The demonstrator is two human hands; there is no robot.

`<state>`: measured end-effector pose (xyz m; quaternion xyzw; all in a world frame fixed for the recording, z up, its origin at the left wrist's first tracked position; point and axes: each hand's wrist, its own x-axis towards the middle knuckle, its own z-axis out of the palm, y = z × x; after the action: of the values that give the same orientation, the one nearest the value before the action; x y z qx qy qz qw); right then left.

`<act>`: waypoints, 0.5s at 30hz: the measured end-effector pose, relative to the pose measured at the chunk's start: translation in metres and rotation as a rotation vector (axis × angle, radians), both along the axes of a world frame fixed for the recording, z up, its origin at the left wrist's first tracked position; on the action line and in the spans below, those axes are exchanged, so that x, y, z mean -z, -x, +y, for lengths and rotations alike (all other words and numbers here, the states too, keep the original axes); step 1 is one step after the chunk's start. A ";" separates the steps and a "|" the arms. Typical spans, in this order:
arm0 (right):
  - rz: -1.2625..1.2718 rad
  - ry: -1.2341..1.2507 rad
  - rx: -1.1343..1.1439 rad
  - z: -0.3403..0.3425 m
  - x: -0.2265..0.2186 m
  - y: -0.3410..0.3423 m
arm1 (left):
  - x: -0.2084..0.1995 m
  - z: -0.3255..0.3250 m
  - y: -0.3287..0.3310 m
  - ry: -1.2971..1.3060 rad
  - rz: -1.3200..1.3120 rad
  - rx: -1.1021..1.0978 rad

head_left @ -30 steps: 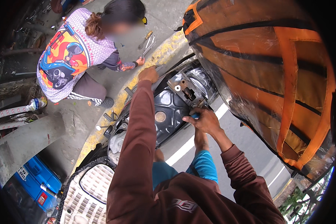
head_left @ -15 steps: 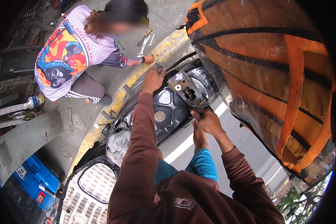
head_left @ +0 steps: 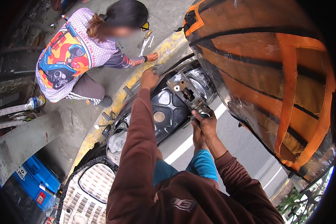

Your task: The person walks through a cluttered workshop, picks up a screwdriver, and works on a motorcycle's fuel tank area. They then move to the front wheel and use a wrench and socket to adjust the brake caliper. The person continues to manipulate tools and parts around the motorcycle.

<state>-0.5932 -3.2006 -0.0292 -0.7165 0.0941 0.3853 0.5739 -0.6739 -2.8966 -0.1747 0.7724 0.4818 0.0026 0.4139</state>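
The bracket (head_left: pixel 183 89) sits over the far-right end of the black panel (head_left: pixel 171 102). Its long axis slants from far left down to near right, so one end points toward my right grip (head_left: pixel 207 124), the nearer of the two. That grip is at the bracket's near-right corner, thumb close to the fingers; I cannot tell if it pinches the metal or some small part there. The bracket lies beyond it and slightly to its left.

My left grip (head_left: pixel 149 79) is to the left of the bracket, apart from it, at the dark frame edge. Its fingers are curled, and I cannot tell whether they hold anything.

Right of the bracket stands the orange bag (head_left: pixel 246 71). Well to the bracket's left, past the yellow kerb (head_left: pixel 119 97), a co-worker (head_left: pixel 78 56) crouches, one hand (head_left: pixel 152 56) near the wrenches (head_left: pixel 143 47). The white grid panel (head_left: pixel 89 190) lies near-left of the bracket, well apart.
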 end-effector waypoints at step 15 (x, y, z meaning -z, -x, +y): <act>-0.024 -0.168 0.256 0.004 0.032 0.037 | -0.133 -0.092 0.089 -0.444 -0.293 -0.087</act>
<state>-0.6303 -3.1970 -0.0615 -0.6525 0.1454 0.3071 0.6773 -0.7631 -2.9881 -0.0420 0.8142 0.4373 0.2378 0.2989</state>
